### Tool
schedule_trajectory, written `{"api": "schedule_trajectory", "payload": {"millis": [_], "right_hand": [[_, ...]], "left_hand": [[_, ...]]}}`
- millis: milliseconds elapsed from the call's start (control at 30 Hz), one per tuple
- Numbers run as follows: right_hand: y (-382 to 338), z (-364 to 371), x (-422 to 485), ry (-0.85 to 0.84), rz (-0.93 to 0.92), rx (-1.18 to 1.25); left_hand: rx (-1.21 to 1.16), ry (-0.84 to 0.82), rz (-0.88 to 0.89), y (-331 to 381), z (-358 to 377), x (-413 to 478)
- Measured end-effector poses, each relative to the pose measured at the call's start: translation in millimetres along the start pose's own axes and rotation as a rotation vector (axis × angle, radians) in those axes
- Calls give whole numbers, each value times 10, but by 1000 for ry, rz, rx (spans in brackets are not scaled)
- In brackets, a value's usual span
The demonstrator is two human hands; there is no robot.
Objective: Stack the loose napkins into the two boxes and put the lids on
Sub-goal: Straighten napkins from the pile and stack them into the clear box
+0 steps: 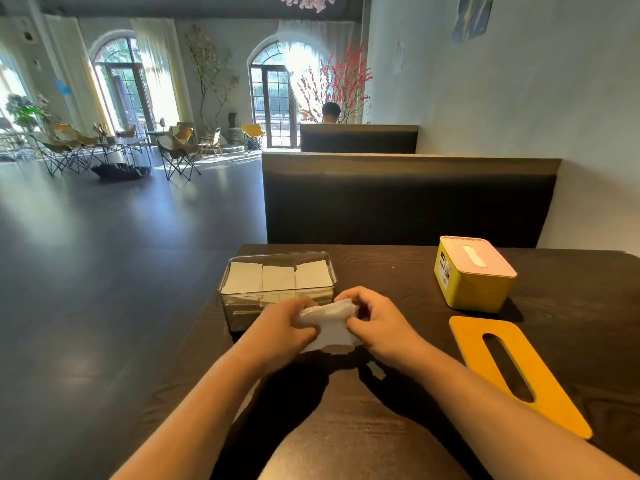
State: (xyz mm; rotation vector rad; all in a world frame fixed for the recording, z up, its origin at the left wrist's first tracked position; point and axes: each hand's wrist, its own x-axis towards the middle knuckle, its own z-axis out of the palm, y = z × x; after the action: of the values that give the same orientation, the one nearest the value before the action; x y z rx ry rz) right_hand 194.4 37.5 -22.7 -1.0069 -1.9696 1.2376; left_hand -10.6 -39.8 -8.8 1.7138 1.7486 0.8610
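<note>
The small white napkin bundle [329, 322] is held just above the tabletop [398, 271], close in front of the person. The left hand [280, 327] grips its left edge and the right hand [377, 323] its right edge. The fingers [356, 328] of both are curled and pinching the paper, probably to square the bundle before it goes in.

At 12 o'clock from the bundle, just beyond the knuckles, stands the clear box [242, 313]. It is uncovered and holds three side-by-side napkin stacks, so it looks like the bundle's destination.

At 2 o'clock, well apart, the yellow box [474, 289] already wears its pale lid [491, 268], with a napkin showing in the slot. At 4 o'clock a flat yellow slotted lid [514, 341] lies on the tabletop, seemingly set aside within the right hand's reach for covering the clear box last.
</note>
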Motion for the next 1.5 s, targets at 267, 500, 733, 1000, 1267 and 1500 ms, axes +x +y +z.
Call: {"api": "schedule_trajectory", "payload": {"millis": [267,500,733,1000,1267,1500], "right_hand": [[195,339,-58,14,41,-105],[21,209,0,69,-6,-126],[-664,21,398,-2,-154,-200],[-1260,192,1460,-230,-109,-412],[-910,578,1964,-431,-91,-750],[-753,589,1965,-257,-233,-743]], "left_hand": [[-119,124,85,-261,430,-110],[14,116,71,-171,214,-56],[-8,248,117,77,-184,-58],[75,311,26,70,-752,378],[353,-18,-107,-190,-908,835],[509,-68,-171,-367,-853,1074]]}}
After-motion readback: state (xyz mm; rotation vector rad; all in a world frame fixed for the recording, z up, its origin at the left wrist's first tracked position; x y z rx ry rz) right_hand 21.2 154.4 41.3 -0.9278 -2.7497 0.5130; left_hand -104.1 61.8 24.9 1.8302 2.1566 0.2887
